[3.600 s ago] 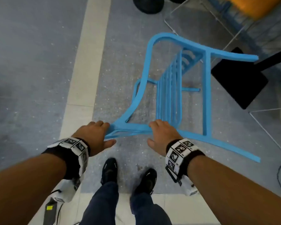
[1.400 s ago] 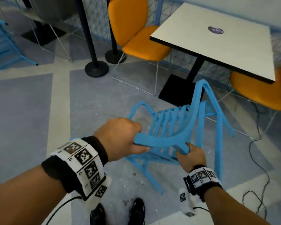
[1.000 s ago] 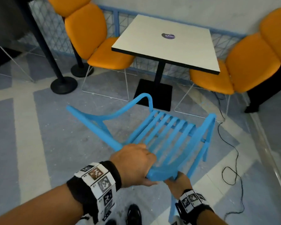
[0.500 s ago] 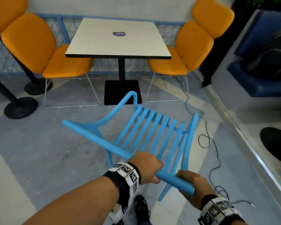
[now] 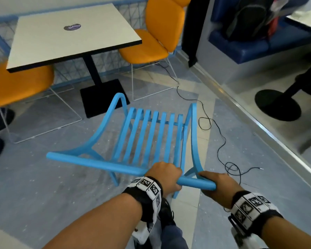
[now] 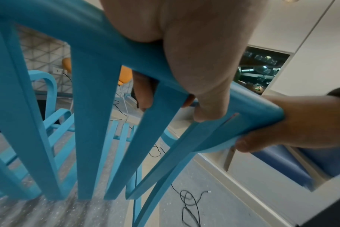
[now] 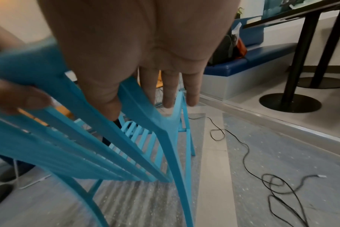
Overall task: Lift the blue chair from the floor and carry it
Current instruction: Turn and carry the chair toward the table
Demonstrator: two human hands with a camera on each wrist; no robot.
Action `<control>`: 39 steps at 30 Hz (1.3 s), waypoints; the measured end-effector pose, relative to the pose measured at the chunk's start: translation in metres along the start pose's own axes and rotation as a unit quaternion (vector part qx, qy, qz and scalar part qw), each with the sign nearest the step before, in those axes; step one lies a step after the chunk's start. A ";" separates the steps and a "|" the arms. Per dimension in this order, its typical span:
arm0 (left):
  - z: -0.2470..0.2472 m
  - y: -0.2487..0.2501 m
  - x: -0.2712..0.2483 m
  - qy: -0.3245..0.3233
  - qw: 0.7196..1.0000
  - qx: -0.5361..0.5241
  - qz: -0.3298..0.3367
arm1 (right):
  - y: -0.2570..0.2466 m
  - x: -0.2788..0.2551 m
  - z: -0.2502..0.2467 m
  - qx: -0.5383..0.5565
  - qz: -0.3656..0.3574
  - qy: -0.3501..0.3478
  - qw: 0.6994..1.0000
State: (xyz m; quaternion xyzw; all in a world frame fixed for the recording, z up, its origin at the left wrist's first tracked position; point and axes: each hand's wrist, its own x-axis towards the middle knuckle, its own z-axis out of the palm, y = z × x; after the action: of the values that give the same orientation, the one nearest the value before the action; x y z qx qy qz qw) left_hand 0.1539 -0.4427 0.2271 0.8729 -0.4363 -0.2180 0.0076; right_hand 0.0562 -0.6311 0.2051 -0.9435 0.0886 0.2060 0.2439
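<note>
The blue chair [image 5: 151, 137] hangs tilted in front of me, its slatted back and seat running away from me and its legs pointing down toward the floor. My left hand [image 5: 166, 174] grips the chair's top rail from above, fingers curled over it. My right hand [image 5: 214, 184] holds the rail's right end corner, thumb on top. In the left wrist view my left hand [image 6: 194, 61] wraps the rail of the blue chair [image 6: 91, 92], and my right hand [image 6: 291, 122] clasps the corner. In the right wrist view my right hand [image 7: 145, 53] lies over the blue chair [image 7: 126, 145].
A white table [image 5: 43, 42] on a black pedestal stands ahead left between two orange chairs [image 5: 156, 33] [image 5: 20, 81]. A black cable [image 5: 223, 141] trails over the grey floor at right. Beyond a raised floor edge [image 5: 258, 123] are a blue bench [image 5: 258, 47] and a round black table base [image 5: 276, 105].
Since the first frame the chair has come up from lying on the floor. Over the last second it has swung round to the right with my view, both hands keeping their grip on its top rail.
</note>
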 end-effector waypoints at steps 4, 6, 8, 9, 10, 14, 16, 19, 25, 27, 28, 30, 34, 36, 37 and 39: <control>-0.001 -0.017 -0.006 0.008 0.998 -0.062 -0.001 | -0.021 -0.024 -0.013 -0.018 -0.037 0.022 0.999; 0.002 -0.035 -0.017 0.010 0.997 -0.077 0.002 | -0.046 -0.033 -0.014 -0.050 -0.053 0.032 0.997; 0.003 -0.063 -0.031 0.008 0.999 -0.050 -0.014 | -0.070 -0.030 -0.009 -0.075 -0.045 0.032 0.996; 0.004 -0.079 -0.040 0.002 0.999 -0.029 -0.036 | -0.079 -0.023 -0.005 -0.092 -0.041 0.034 0.994; 0.003 -0.095 -0.047 -0.004 0.998 -0.010 -0.061 | -0.084 -0.014 0.001 -0.111 -0.037 0.034 0.993; 0.001 -0.132 -0.069 -0.026 0.993 0.024 -0.112 | -0.090 0.014 0.010 -0.163 -0.021 0.008 0.986; 0.005 -0.135 -0.068 -0.023 0.993 0.043 -0.106 | -0.087 0.019 0.012 -0.173 -0.016 0.008 0.985; 0.008 -0.140 -0.060 -0.017 0.994 0.060 -0.090 | -0.086 0.022 0.013 -0.189 -0.012 0.011 0.982; -0.001 -0.145 -0.045 -0.036 0.995 0.053 -0.083 | -0.083 0.038 0.000 -0.208 -0.016 0.019 0.978; -0.006 -0.144 -0.036 -0.027 0.994 0.045 -0.096 | -0.080 0.047 -0.011 -0.201 -0.014 0.012 0.979; -0.009 -0.144 -0.031 -0.021 0.994 0.042 -0.103 | -0.078 0.053 -0.017 -0.200 -0.017 0.005 0.980; -0.014 -0.141 -0.019 -0.013 0.993 0.039 -0.114 | -0.071 0.066 -0.029 -0.210 -0.028 -0.006 0.977; -0.023 -0.126 0.006 -0.007 0.991 0.018 -0.136 | -0.044 0.091 -0.055 -0.249 -0.043 0.001 0.968; -0.025 -0.117 0.017 -0.007 0.989 0.014 -0.148 | -0.032 0.099 -0.067 -0.266 -0.038 0.008 0.963; -0.026 -0.113 0.020 -0.004 0.988 0.014 -0.153 | -0.028 0.101 -0.069 -0.279 -0.033 0.021 0.960; -0.025 -0.109 0.024 0.005 0.987 0.006 -0.159 | -0.021 0.097 -0.066 -0.283 -0.008 0.059 0.957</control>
State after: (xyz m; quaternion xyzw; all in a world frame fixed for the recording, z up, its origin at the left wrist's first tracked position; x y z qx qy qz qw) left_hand 0.2587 -0.3982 0.2187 0.9324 -0.2928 -0.2099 -0.0304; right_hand 0.1719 -0.6522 0.2250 -0.9850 0.0332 0.1649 -0.0373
